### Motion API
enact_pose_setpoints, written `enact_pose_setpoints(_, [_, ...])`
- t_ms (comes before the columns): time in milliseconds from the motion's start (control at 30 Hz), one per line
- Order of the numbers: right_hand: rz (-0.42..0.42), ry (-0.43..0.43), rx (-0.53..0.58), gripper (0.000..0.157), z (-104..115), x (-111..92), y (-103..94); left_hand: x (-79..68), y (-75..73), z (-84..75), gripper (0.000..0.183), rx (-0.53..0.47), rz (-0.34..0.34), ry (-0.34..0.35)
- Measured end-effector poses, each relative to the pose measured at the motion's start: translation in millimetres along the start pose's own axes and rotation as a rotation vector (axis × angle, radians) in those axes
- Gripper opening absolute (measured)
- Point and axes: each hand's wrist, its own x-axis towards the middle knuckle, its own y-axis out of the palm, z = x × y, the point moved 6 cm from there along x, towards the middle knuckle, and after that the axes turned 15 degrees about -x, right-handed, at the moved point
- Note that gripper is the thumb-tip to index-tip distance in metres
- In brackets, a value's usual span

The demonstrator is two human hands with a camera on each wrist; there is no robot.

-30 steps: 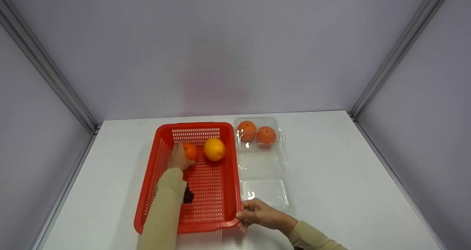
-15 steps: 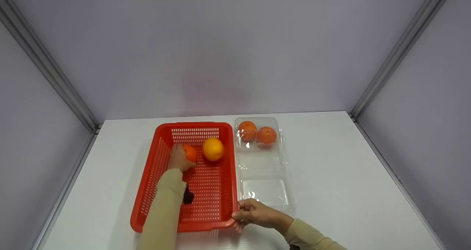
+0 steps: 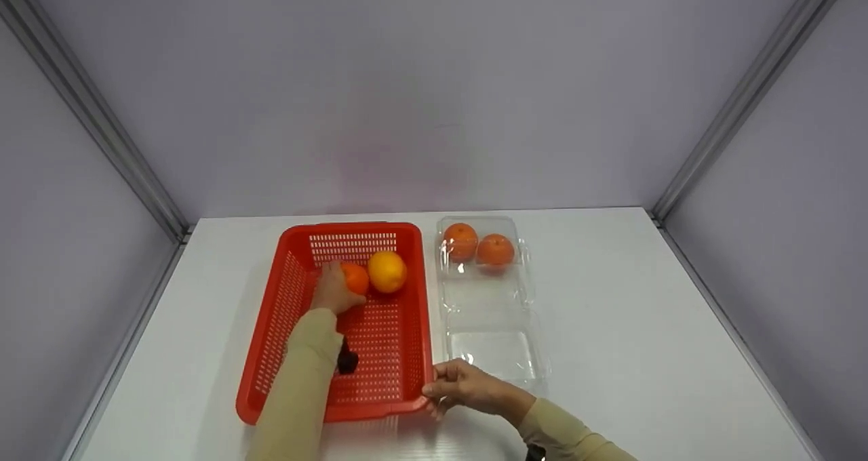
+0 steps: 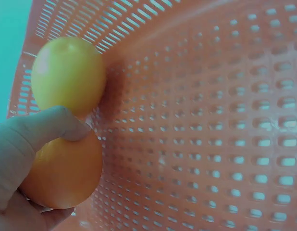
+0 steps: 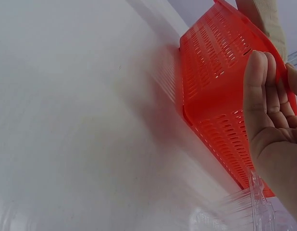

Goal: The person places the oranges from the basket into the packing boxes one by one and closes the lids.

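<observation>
Inside the red plastic basket [image 3: 425,312], my left hand [image 3: 331,291] holds an orange [image 3: 354,278]. The left wrist view shows the thumb over the top of this orange [image 4: 67,168] and fingers beneath it. Beside it lies a larger yellow-orange fruit [image 3: 387,272], close to the basket's far right corner. My right hand [image 3: 468,388] grips the basket's near right corner. In the right wrist view its thumb is over the rim and its fingers lie along the outer wall [image 5: 220,72].
A clear plastic clamshell box [image 3: 491,352] lies unfolded right of the basket. Two oranges [image 3: 496,250] sit in its far half. A dark strap or device [image 3: 347,361] shows at my left wrist. Pale walls [image 3: 434,95] enclose the white table [image 3: 624,312] at back and sides.
The basket has slid slightly left, with my right hand on its corner. The orange in my left hand now lies closer to the yellow-orange fruit.
</observation>
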Motion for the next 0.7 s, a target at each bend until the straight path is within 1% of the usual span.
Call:
enact_pose_setpoints(100, [-0.047, 0.019, -0.030, 0.010, -1.2, -0.1, -4.1, 0.8, -0.9, -5.7, 0.088, -0.033, 0.010, 0.000])
enact_pose_setpoints(233, [-0.110, 0.052, -0.078, 0.011, -1.8, -0.4, -8.7, 1.6, -2.1, -11.1, 0.089, -0.039, 0.025, 0.000])
enact_pose_setpoints(333, [-0.127, 0.071, -0.104, 0.009, -1.5, -1.5, -10.1, 0.9, -3.7, -13.6, 0.089, -0.027, 0.030, 0.002])
enact_pose_setpoints(400, [-0.133, 0.078, -0.112, 0.010, -0.7, -2.8, -11.6, 0.6, -5.1, -16.2, 0.089, -0.007, 0.029, 0.024])
enact_pose_setpoints(567, [-0.160, 0.091, -0.119, 0.015, 2.6, -7.6, -18.5, -0.8, -8.3, -23.6, 0.088, 0.031, 0.028, 0.076])
enact_pose_setpoints(700, [-0.184, 0.082, -0.130, 0.020, 5.5, -11.0, -24.2, -2.1, -10.2, -28.3, 0.089, 0.023, 0.037, 0.082])
